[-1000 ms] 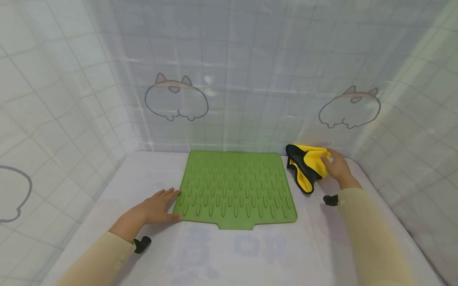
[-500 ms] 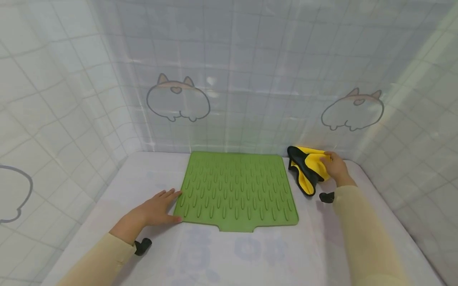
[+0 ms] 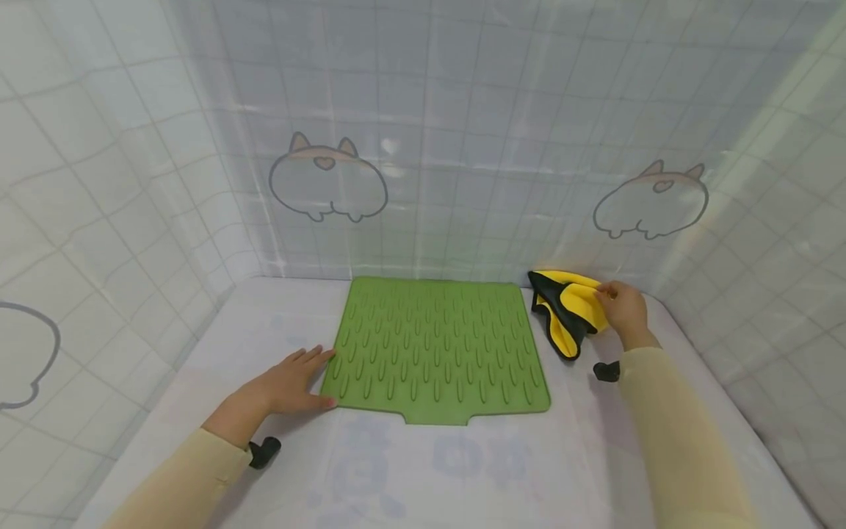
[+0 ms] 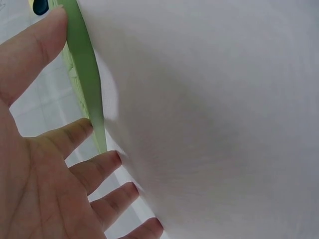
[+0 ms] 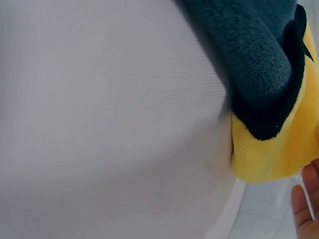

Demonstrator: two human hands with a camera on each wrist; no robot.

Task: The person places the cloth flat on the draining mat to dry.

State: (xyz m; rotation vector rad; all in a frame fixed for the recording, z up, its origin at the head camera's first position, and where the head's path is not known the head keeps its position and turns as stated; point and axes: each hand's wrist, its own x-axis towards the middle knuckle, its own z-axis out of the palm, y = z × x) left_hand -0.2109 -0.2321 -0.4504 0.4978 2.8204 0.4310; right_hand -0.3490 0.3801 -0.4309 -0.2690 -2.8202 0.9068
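A green mat (image 3: 436, 345) with raised oblong ridges lies flat on the white table, a tab at its near edge. My left hand (image 3: 280, 386) rests at its left edge with fingers spread; the thumb and index finger touch the rim in the left wrist view, where the palm (image 4: 40, 189) shows. To the right of the mat, a folded yellow and dark-grey plush cloth (image 3: 565, 312) lies rumpled against the back wall. My right hand (image 3: 624, 312) pinches its right end between thumb and fingers. Only a few right fingertips (image 5: 309, 179) appear in the right wrist view, beside the yellow side.
White tiled-pattern sheeting (image 3: 423, 147) with cartoon outlines rises behind and on both sides, close to the cloth and right hand. The white tabletop (image 3: 423, 477) extends toward me in front of the mat. A small dark wrist device (image 3: 264, 452) is worn below each hand.
My right fingers have drawn together at the cloth's right end, and its folds have shifted slightly. The left hand and the mat stay in place.
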